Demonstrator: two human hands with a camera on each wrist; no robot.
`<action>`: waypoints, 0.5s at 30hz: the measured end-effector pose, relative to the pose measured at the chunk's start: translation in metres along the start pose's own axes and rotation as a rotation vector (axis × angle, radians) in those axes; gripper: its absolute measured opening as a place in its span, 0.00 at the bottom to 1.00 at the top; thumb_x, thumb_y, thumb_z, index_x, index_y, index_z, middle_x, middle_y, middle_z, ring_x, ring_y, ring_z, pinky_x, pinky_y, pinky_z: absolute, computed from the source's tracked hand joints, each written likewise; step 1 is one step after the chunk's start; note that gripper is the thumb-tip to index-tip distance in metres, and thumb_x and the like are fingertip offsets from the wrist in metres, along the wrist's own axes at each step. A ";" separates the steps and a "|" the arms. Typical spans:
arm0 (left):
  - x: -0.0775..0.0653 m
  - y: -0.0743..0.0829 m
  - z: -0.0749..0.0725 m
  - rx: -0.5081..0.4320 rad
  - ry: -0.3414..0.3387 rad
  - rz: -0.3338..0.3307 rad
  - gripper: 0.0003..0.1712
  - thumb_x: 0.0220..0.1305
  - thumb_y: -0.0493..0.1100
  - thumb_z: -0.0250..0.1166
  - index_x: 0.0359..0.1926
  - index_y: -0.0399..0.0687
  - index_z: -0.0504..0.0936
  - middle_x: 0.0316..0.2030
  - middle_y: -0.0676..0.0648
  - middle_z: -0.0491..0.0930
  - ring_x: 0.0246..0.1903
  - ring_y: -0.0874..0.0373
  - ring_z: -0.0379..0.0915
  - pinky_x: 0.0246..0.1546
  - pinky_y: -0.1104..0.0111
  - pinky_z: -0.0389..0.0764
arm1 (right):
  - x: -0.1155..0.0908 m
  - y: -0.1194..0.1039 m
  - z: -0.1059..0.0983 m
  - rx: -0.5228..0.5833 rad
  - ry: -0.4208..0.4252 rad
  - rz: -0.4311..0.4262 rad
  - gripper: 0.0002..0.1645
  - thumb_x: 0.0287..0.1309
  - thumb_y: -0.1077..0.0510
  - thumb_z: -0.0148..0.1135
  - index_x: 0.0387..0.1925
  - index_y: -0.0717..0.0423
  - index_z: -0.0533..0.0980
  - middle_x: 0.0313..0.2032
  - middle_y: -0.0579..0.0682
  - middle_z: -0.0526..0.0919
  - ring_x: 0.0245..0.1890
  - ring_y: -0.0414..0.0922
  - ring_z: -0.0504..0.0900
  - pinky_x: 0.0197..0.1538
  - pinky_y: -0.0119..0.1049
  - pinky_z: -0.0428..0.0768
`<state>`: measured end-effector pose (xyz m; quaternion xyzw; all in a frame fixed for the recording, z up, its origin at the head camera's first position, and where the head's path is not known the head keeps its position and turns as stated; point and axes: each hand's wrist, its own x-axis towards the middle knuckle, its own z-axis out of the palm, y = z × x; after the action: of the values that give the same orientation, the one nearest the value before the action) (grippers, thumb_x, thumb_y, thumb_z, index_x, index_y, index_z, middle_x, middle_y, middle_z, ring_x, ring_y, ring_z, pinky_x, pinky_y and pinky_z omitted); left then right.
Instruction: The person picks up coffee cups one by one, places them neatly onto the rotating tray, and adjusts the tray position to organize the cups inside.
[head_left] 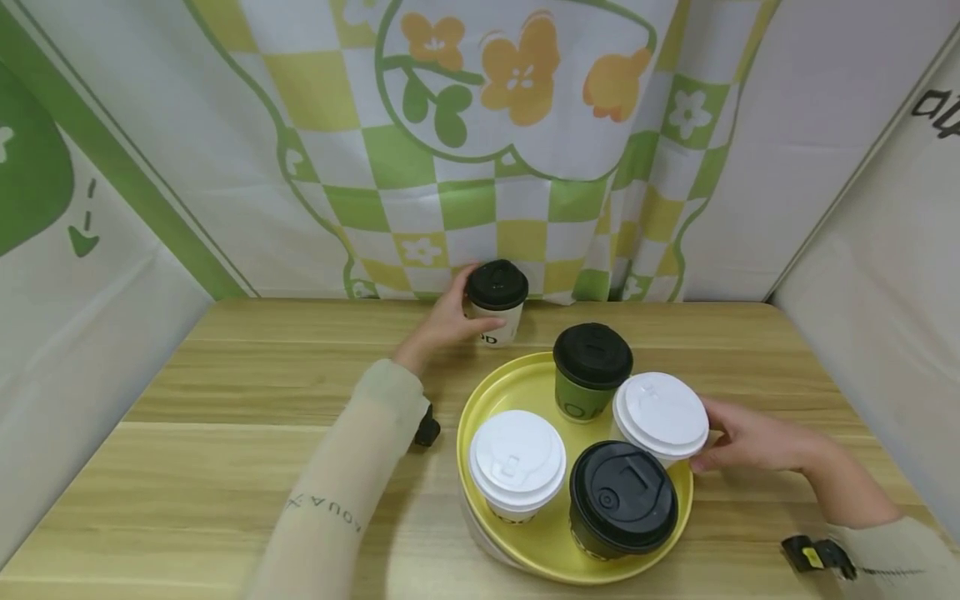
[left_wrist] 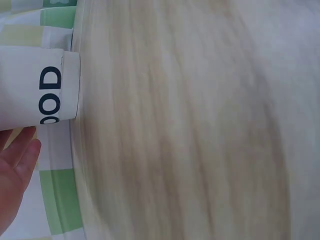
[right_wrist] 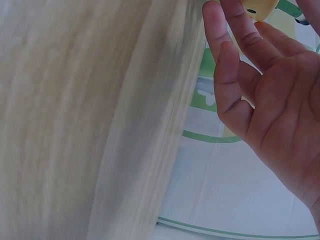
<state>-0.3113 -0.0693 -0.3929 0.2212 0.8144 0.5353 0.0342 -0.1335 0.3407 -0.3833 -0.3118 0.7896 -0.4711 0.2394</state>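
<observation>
At the back of the table my left hand (head_left: 450, 321) grips a white paper cup (head_left: 495, 332) with a black lid. Its thumb crosses the front and its fingers go round the side. Dark letters show on this cup (left_wrist: 30, 90) in the left wrist view, low down by the base. My right hand (head_left: 765, 437) holds a white-lidded cup (head_left: 662, 415) from the right side, at the rim of a round yellow tray (head_left: 480, 392). In the right wrist view the outer fingers (right_wrist: 235, 100) curl loosely; the cup is mostly out of frame.
Also on the tray stand a green cup (head_left: 583, 398) with a black lid, a second white-lidded cup (head_left: 517, 458) and a large black-lidded cup (head_left: 622, 500). Behind the wooden table (head_left: 262, 392) hangs a checked, flowered cloth (head_left: 465, 204). White walls flank both sides.
</observation>
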 end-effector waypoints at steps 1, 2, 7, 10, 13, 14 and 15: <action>0.000 0.000 0.001 -0.003 0.001 0.003 0.57 0.54 0.40 0.76 0.77 0.47 0.49 0.74 0.40 0.59 0.72 0.45 0.58 0.74 0.54 0.58 | 0.000 0.000 0.000 -0.002 0.003 -0.001 0.43 0.60 0.68 0.65 0.67 0.79 0.51 0.55 0.28 0.74 0.48 0.32 0.78 0.43 0.38 0.86; 0.001 0.000 0.001 -0.006 0.003 0.004 0.57 0.54 0.40 0.76 0.77 0.47 0.49 0.74 0.40 0.58 0.73 0.46 0.57 0.74 0.55 0.58 | 0.000 0.000 0.000 -0.001 0.003 -0.001 0.43 0.60 0.68 0.65 0.68 0.79 0.51 0.55 0.28 0.74 0.48 0.32 0.78 0.43 0.38 0.86; 0.002 -0.002 0.004 0.007 0.019 0.004 0.57 0.54 0.40 0.77 0.76 0.47 0.50 0.73 0.41 0.60 0.72 0.47 0.58 0.74 0.55 0.59 | -0.001 0.000 0.000 -0.010 0.009 -0.005 0.44 0.60 0.68 0.65 0.68 0.77 0.50 0.55 0.27 0.73 0.48 0.32 0.77 0.43 0.38 0.86; 0.002 -0.004 0.005 0.021 0.025 0.001 0.57 0.53 0.42 0.77 0.76 0.48 0.51 0.73 0.41 0.60 0.73 0.48 0.57 0.74 0.55 0.58 | -0.001 0.001 0.001 -0.003 0.002 -0.012 0.43 0.60 0.68 0.65 0.70 0.69 0.53 0.55 0.28 0.73 0.48 0.32 0.77 0.43 0.38 0.86; 0.003 -0.004 0.006 0.030 0.030 0.001 0.57 0.53 0.42 0.78 0.76 0.48 0.52 0.73 0.42 0.60 0.73 0.48 0.57 0.74 0.55 0.58 | -0.001 0.002 0.001 -0.002 -0.001 -0.028 0.41 0.60 0.68 0.64 0.71 0.57 0.57 0.55 0.28 0.73 0.48 0.32 0.77 0.43 0.38 0.86; 0.004 -0.005 0.006 0.026 0.031 0.005 0.57 0.53 0.42 0.78 0.76 0.48 0.52 0.73 0.42 0.61 0.73 0.48 0.58 0.74 0.55 0.59 | -0.001 0.002 0.001 -0.003 -0.001 -0.033 0.41 0.60 0.69 0.64 0.71 0.54 0.57 0.55 0.28 0.73 0.49 0.32 0.77 0.43 0.38 0.86; 0.004 -0.005 0.006 0.023 0.035 0.009 0.56 0.53 0.42 0.78 0.76 0.48 0.53 0.73 0.42 0.61 0.72 0.48 0.58 0.73 0.55 0.60 | -0.001 0.003 0.001 -0.006 0.002 -0.038 0.41 0.60 0.69 0.64 0.71 0.52 0.57 0.56 0.28 0.73 0.49 0.32 0.77 0.43 0.38 0.86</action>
<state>-0.3149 -0.0640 -0.3991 0.2157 0.8200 0.5300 0.0152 -0.1331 0.3417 -0.3859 -0.3270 0.7853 -0.4733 0.2287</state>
